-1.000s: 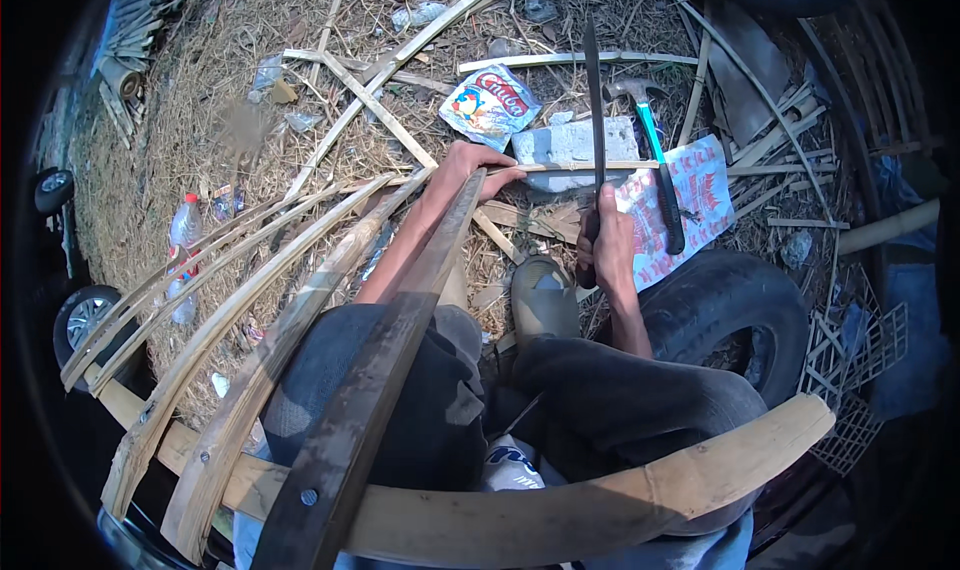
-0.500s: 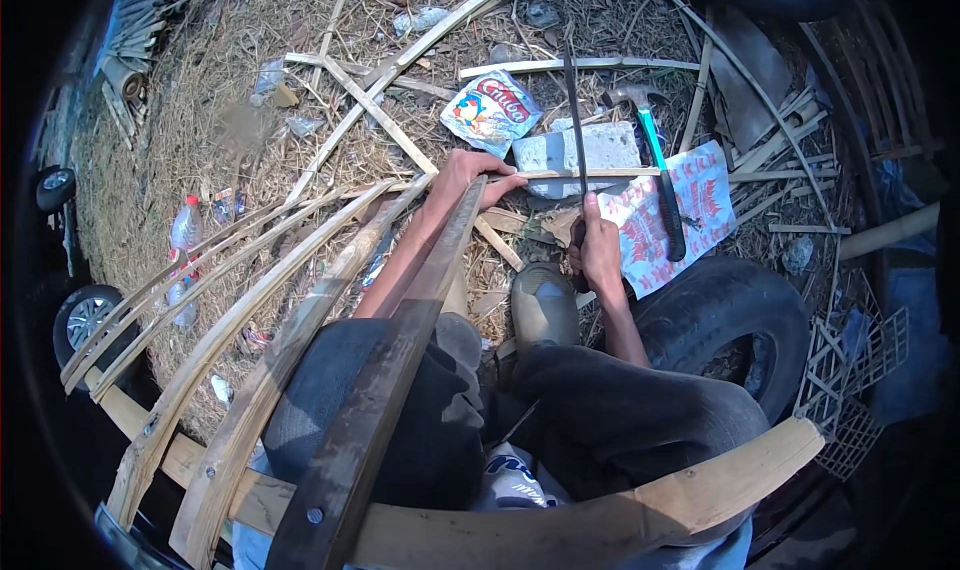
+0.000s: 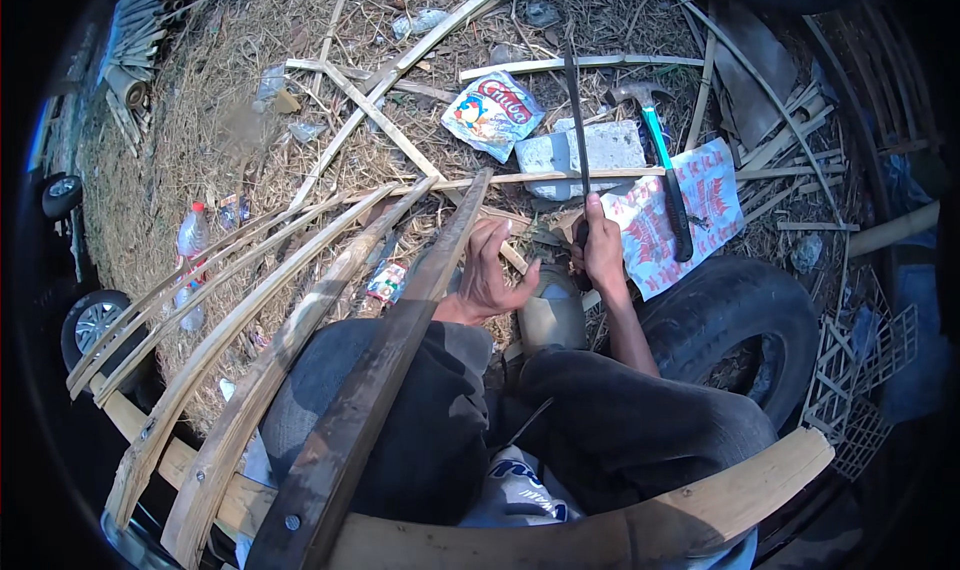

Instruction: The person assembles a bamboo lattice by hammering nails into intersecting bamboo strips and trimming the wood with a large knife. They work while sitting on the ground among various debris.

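Observation:
My right hand (image 3: 602, 250) is closed round the handle of a machete (image 3: 577, 120), whose long, narrow dark blade points away from me. The blade crosses over a thin bamboo strip (image 3: 540, 177) that lies across a pale concrete block (image 3: 622, 147). My left hand (image 3: 488, 275) is off the strip, near my left knee, fingers loosely bent and apart, thumb out, with nothing in it. Beside it rises a dark bamboo slat (image 3: 385, 360). This and several paler slats (image 3: 290, 345) are fastened to a thick bamboo piece (image 3: 600, 525) across my lap.
A claw hammer (image 3: 668, 185) lies right of the block, partly on a printed sheet (image 3: 715, 195). An old tire (image 3: 735, 320) is beside my right leg. A plastic wrapper (image 3: 492, 115), bamboo strips (image 3: 400, 70) and a plastic bottle (image 3: 192, 232) lie on the dry grass.
My left hand has let go of the bamboo strip and drawn back toward my knees, its fingers opening. My right hand keeps the machete in nearly the same place.

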Available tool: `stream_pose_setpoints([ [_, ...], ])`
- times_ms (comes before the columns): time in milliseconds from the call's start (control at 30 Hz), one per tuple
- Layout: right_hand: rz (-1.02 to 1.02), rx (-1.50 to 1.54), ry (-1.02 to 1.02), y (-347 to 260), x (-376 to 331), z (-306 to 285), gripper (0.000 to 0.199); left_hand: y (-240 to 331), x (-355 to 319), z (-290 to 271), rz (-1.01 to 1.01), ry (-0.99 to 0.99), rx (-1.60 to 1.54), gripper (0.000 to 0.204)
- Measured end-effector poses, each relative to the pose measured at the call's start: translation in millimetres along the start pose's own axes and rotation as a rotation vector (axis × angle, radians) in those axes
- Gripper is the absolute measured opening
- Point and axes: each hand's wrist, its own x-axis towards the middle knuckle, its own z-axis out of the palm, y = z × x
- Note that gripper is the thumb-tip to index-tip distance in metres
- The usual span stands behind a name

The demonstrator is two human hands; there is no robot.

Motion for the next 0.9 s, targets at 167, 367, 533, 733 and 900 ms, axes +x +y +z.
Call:
stream_pose_setpoints([
  [167, -0.047, 0.002, -0.042, 4.8, 4.0, 15.8, 0.073, -24.1, 2.8, 7.3, -0.283, 0.116, -0.003, 0.086],
  [367, -0.052, -0.002, -0.017, 8.5, 5.2, 6.5, 0.072, -46.9, 62.3, 21.0, -0.454, 0.210, -0.034, 0.075],
  [533, -0.103, -0.036, 0.087, 8.0, 21.1, 25.1, 0.072, -76.0, 48.7, 27.1, -0.433, 0.190, -0.138, 0.068],
  [733, -0.048, 0.027, 0.096, -1.1, 17.1, 24.9, 0.074, -82.8, 46.7, 28.4, -0.296, 0.172, -0.103, 0.070],
  [900, -0.089, 0.027, 0.070, -27.2, 30.0, 24.8, 0.070, -100.2, 69.2, 38.0, -0.192, 0.253, -0.094, 0.077],
])
